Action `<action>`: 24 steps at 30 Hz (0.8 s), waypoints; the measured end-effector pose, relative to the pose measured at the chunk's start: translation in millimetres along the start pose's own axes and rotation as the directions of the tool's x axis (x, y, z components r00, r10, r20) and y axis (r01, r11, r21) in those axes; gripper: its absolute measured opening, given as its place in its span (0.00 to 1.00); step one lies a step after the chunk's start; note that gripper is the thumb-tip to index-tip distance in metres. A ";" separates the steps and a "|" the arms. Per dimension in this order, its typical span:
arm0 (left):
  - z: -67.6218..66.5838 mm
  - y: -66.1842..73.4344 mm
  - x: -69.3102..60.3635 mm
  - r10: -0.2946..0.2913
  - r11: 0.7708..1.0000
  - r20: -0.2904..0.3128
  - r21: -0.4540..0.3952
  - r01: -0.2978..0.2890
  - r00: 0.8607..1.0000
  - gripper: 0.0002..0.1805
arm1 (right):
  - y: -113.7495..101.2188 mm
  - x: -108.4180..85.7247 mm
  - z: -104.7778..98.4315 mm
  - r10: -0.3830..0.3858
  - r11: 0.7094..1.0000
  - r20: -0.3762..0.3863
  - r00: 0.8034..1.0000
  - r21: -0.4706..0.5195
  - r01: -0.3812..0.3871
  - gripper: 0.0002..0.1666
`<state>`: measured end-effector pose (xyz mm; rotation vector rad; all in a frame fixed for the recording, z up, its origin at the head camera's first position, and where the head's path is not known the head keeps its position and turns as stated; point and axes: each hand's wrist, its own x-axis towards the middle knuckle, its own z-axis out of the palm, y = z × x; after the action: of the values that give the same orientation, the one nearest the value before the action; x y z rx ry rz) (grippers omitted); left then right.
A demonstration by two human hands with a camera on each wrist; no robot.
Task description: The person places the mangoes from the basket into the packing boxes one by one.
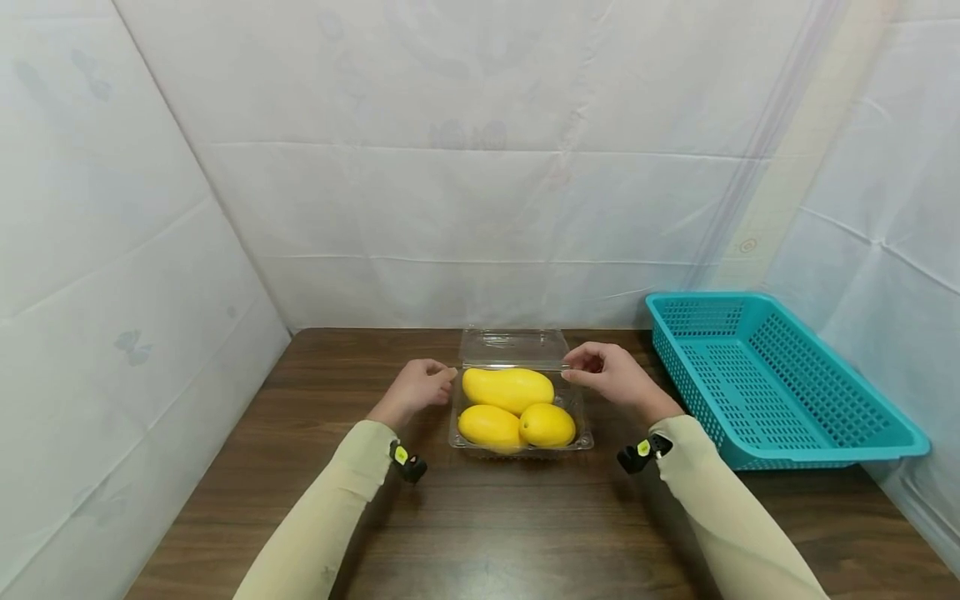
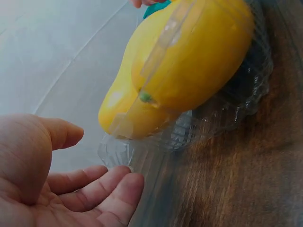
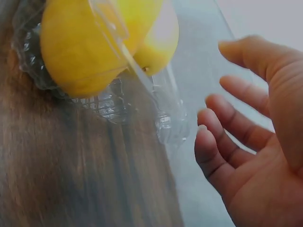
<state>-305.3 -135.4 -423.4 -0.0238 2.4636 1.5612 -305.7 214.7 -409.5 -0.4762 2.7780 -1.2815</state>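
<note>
Three yellow mangoes point(image 1: 508, 389) lie in a clear plastic clamshell box point(image 1: 461, 442) on the table. Its see-through lid point(image 1: 516, 348) stands raised at the back. My left hand point(image 1: 420, 387) is at the box's left rear corner, its thumb apart from loosely bent fingers point(image 2: 124, 191); whether the fingertips touch the plastic I cannot tell. Opposite it, my right hand point(image 1: 611, 375) is by the right rear corner, thumb and fingers spread, with a gap between its fingers point(image 3: 208, 142) and the box in the right wrist view. Neither hand grips anything.
A turquoise plastic basket point(image 1: 847, 408) with perforated walls stands to the right of my right hand. The brown wooden table point(image 1: 517, 525) meets white sheeting point(image 1: 465, 208) at the back and sides. Black wrist straps point(image 1: 408, 462) sit over both sleeves.
</note>
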 end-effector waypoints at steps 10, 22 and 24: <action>0.7 -5.7 19.5 -0.020 0.995 0.003 -0.096 0.020 1.000 0.20 | 24.6 20.3 6.5 0.321 0.924 -0.063 0.945 0.242 -0.298 0.27; 1.1 -11.5 26.4 -0.066 0.942 0.074 -0.324 0.087 0.995 0.22 | 35.8 23.7 14.4 0.433 0.774 0.082 0.898 0.476 -0.417 0.29; 0.9 -11.3 25.6 -0.072 0.935 0.085 -0.340 0.097 0.994 0.21 | 36.6 24.4 15.8 0.428 0.775 0.083 0.900 0.479 -0.413 0.29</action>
<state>-328.6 -136.8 -438.9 -0.1280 2.0776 1.8982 -335.7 218.2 -445.1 0.1954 2.2430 -1.7690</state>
